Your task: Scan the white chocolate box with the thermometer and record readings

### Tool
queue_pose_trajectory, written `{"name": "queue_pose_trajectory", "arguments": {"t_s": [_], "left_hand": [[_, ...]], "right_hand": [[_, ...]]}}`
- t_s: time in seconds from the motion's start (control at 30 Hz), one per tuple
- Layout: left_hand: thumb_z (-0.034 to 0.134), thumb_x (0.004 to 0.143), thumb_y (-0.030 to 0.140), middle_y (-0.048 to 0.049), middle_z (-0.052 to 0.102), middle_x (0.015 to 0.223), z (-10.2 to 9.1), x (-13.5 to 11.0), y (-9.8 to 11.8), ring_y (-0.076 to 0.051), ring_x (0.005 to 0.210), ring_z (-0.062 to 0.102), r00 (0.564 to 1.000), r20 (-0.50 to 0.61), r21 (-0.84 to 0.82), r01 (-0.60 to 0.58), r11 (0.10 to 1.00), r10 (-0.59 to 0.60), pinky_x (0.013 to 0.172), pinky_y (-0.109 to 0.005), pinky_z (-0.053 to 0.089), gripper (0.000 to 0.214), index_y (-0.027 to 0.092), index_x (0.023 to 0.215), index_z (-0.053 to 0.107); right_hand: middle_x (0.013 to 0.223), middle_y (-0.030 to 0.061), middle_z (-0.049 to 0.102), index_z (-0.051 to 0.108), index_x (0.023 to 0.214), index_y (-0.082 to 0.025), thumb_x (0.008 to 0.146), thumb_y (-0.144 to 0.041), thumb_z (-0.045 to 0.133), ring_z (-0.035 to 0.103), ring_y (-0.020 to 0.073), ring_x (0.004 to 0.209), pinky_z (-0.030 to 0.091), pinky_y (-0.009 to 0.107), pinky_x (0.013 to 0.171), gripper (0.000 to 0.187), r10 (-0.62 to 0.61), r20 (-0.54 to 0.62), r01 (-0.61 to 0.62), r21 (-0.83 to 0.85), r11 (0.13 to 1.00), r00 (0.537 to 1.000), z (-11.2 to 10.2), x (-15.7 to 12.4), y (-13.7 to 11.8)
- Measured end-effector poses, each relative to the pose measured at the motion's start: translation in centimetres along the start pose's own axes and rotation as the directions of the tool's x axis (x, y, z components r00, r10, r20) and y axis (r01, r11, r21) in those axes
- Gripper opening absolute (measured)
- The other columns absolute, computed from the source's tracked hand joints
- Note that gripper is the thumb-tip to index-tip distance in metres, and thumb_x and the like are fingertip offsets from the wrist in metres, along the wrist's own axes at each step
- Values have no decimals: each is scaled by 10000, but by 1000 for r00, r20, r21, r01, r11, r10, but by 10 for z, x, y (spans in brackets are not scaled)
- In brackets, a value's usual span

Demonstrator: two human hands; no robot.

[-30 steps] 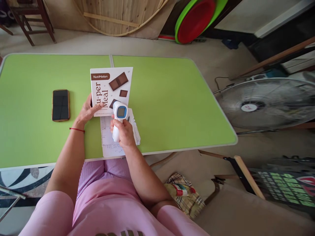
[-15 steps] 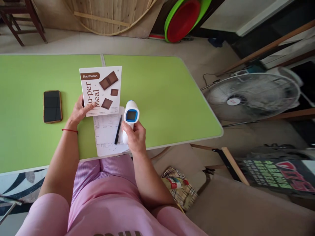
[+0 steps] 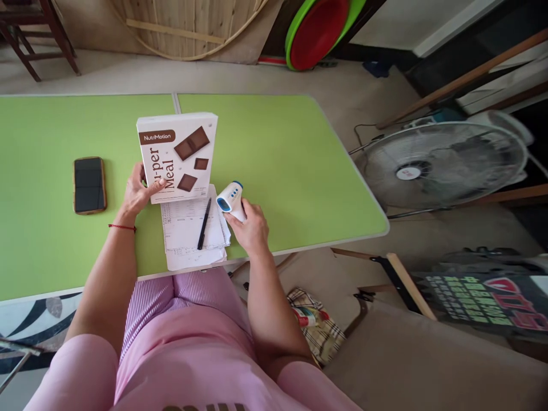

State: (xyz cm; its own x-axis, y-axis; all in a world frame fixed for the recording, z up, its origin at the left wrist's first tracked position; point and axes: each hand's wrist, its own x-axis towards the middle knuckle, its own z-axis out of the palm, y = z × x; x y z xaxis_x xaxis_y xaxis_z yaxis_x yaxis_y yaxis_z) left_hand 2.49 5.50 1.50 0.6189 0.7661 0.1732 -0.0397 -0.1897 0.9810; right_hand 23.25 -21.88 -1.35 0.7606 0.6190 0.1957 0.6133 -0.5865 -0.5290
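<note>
My left hand (image 3: 143,191) grips the lower left edge of a white NutriMotion meal box (image 3: 188,171) with brown chocolate pieces printed on it. The box is held upright over the table, its top face partly showing. In my right hand (image 3: 252,227) is a white and blue infrared thermometer (image 3: 231,200), tilted so its buttons and part of its small screen show; the fingers wrap round its handle. Papers (image 3: 188,231) with print and handwriting lie below the box at the table's front edge. A black pen (image 3: 204,224) rests on them.
The green folding table (image 3: 274,165) stretches across in front of me. A phone (image 3: 89,185) in a brown case lies to the left. A large fan (image 3: 440,165) stands beyond the table's right end, and a cushioned chair (image 3: 411,354) is at the lower right.
My right hand has moved slightly right and turned the thermometer, so its side buttons now show and its screen faces away more. The box has tipped a little, showing its top face.
</note>
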Motion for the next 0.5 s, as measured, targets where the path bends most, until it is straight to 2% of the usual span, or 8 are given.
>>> {"name": "queue_pose_trajectory", "arguments": {"t_s": [0.2, 0.27, 0.33, 0.43, 0.5], "left_hand": [[997, 697, 738, -137, 762, 1363, 12, 4, -3, -404, 1327, 714, 996, 37, -92, -82, 992, 85, 1112, -561, 610, 915, 257, 1393, 647], [996, 697, 730, -129, 756, 1384, 12, 4, -2, -403, 1342, 701, 995, 53, -78, -85, 993, 89, 1104, -539, 613, 902, 269, 1396, 659], [995, 698, 719, -121, 755, 1388, 11, 4, -1, -402, 1322, 702, 995, 63, -53, -78, 996, 82, 1070, -528, 620, 879, 277, 1386, 675], [1008, 695, 678, -114, 765, 1345, 6, 5, 1, -400, 1258, 711, 995, 70, -16, -69, 998, 69, 990, -509, 619, 805, 272, 1323, 709], [1037, 672, 628, -107, 771, 1308, 4, 7, -1, -411, 1274, 693, 995, 67, 8, -75, 997, 75, 989, -505, 596, 764, 270, 1270, 723]], "right_hand": [[1142, 176, 744, 731, 1385, -200, 962, -505, 696, 638, 348, 1069, 546, 450, 893, 523, -27, 78, 37, -132, 991, 997, 3, -1, 12], [1172, 191, 732, 735, 1384, -189, 946, -482, 725, 632, 363, 1099, 548, 489, 934, 527, -28, 82, 41, -153, 987, 996, -2, -1, 9], [1249, 220, 711, 740, 1383, -179, 931, -447, 753, 628, 391, 1174, 547, 548, 994, 525, -48, 39, 53, -153, 987, 998, -7, -3, 1], [1285, 210, 715, 780, 1313, -214, 979, -389, 694, 655, 382, 1212, 548, 574, 1063, 387, -124, -36, 122, -44, 992, 992, -10, -11, -17], [1149, 159, 762, 808, 1222, -248, 1021, -395, 638, 702, 330, 1081, 578, 511, 1019, 301, -168, 1, 168, 81, 983, 986, -5, -19, -31]]}}
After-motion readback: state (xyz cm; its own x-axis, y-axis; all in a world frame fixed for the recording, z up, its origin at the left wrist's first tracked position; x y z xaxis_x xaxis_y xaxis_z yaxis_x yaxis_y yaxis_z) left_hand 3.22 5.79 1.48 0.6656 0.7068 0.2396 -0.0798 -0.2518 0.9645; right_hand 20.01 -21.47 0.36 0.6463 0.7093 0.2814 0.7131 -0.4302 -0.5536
